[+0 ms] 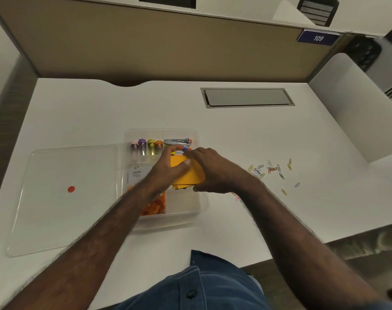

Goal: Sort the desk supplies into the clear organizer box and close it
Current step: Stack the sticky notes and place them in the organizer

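The clear organizer box (197, 202) sits open in the middle of the white desk. Both hands are over it with a stack of orange-yellow sticky notes (190, 175) between them. My left hand (166, 168) grips the stack's left side, thumb on top. My right hand (209, 168) grips its right side. Inside the box lie several highlighters (147, 147), a stapler (177, 142), a white Camlin box (138, 173) and orange pieces (154, 205). The clear lid (63, 193), with a red dot, lies flat left of the box.
Several coloured paper clips (272, 170) are scattered on the desk to the right of the box. A grey cable hatch (246, 97) is set into the desk farther back. A beige partition wall stands behind the desk; a white side panel rises at right.
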Tool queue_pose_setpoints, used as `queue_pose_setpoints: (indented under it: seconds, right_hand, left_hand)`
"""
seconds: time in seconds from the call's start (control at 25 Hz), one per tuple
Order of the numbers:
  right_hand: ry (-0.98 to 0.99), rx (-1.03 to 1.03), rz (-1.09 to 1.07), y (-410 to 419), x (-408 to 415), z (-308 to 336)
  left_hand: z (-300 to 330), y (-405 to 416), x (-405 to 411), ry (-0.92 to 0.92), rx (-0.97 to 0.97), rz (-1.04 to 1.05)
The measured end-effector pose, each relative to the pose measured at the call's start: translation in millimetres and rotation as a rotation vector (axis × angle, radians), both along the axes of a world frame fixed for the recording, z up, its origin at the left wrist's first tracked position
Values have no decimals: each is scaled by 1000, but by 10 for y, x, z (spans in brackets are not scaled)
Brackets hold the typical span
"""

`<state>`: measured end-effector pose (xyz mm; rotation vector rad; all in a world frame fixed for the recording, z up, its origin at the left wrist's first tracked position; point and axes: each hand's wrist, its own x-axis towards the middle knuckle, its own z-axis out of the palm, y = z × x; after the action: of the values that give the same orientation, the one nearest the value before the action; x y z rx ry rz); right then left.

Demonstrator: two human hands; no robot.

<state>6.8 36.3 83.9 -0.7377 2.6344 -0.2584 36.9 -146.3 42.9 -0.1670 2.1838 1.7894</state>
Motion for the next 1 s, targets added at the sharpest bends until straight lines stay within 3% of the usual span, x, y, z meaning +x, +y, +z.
queue_pose_setpoints:
  seconds: [0.2,0.4,0.48,0.6,0.84,1.0]
  right_hand:
    - [-76,-205,-171,-12,14,-21]
    - [43,-59,-76,1,4,-63]
    - [45,-104,-116,-8,-23,-61]
    - [-94,-251,-262,32,-33,-77]
    - [-550,-783,-873,124,-228,-175]
    - [-537,-848,-961,120,-267,-188]
  left_hand:
    - [-68,39,-24,-28,24,134]
    - [-99,47,-42,-103,55,120]
    - [-114,44,-66,-118,99,122]
    - [-148,1,-67,-92,127,123]
    - [-271,-11,-223,-127,66,150]
    - [-257,11,-246,-103,32,165]
